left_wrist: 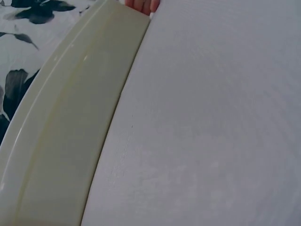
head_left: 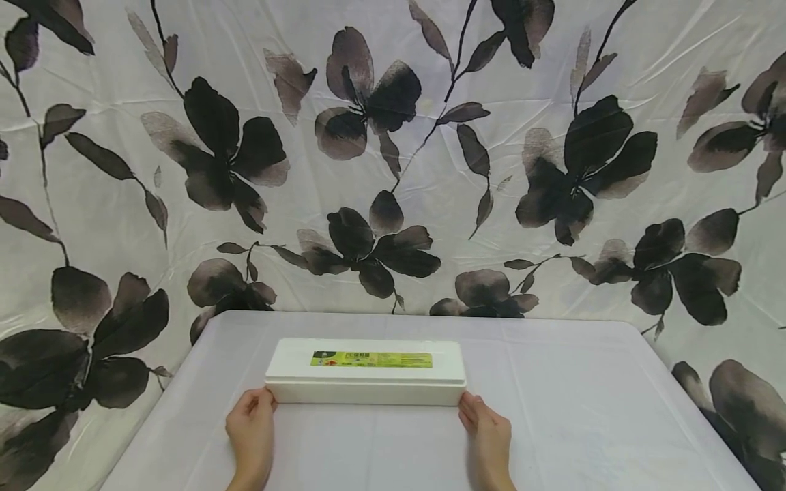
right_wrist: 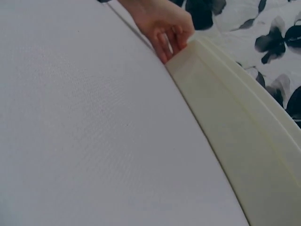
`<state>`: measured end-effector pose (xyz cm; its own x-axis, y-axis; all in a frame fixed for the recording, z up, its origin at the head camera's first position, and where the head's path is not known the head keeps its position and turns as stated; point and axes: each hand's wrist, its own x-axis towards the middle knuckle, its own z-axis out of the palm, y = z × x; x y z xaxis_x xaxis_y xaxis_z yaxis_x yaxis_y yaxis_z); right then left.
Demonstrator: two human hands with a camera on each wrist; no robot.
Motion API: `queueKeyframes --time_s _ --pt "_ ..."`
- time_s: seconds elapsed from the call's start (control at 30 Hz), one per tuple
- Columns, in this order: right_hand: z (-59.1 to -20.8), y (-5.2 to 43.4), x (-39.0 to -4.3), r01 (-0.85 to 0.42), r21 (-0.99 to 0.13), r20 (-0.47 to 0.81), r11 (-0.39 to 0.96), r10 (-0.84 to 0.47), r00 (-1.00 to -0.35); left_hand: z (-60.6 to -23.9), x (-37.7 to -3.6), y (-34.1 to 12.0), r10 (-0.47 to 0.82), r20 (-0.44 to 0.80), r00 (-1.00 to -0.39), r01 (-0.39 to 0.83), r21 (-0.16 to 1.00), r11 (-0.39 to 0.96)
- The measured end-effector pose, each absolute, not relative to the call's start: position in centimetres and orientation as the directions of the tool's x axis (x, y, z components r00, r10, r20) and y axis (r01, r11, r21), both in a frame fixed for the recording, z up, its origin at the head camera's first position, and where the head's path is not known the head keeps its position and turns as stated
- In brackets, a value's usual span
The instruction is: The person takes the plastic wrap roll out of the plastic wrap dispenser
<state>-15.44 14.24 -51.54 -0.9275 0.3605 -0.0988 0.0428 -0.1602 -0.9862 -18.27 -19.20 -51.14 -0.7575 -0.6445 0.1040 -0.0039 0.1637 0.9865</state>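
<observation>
A long white cling film box (head_left: 368, 393) with a yellow-green label on its lid lies on the white table. At its left front corner, my left hand (head_left: 252, 429) holds the end with bent fingers. My right hand (head_left: 488, 433) grips the opposite end near the right front corner. In the left wrist view the box (left_wrist: 89, 84) runs along the left side, with the fingertips of my right hand (left_wrist: 141, 4) at its far end. The right wrist view shows my left hand (right_wrist: 162, 23) against the far end of the box (right_wrist: 221, 117). The lid looks closed.
The white tabletop (head_left: 589, 409) extends on both sides of the box and in front of it. Behind the table hangs a pale cloth (head_left: 454, 170) printed with dark flowers. The table's back edge lies a little beyond the box.
</observation>
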Motion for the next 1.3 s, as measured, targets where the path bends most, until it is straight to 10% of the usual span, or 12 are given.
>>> queueKeyframes --time_s 1.3 --pt "-52.2 20.2 -14.0 -0.030 -0.993 -0.048 -0.117 0.614 -0.788 -52.5 -15.9 -12.8 -0.519 0.117 -0.847 0.061 0.990 0.124"
